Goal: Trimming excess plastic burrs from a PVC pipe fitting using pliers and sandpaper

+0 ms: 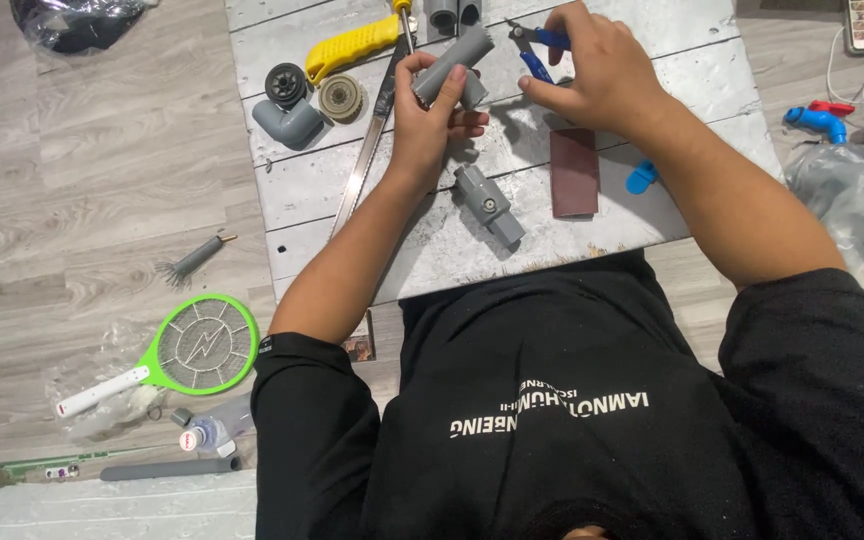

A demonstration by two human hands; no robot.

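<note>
My left hand grips a short grey plastic pipe piece above a worn white board. My right hand hovers beside it, fingers curled, close to blue-handled pliers; whether it holds anything is hidden. A grey pipe valve fitting lies on the board just below my left hand. A brown sheet of sandpaper lies under my right wrist.
A yellow-handled handsaw, a grey elbow fitting and two round discs lie at the board's left. On the wooden floor lie a green racket-shaped swatter, a small brush, a grey pipe, and a blue tap.
</note>
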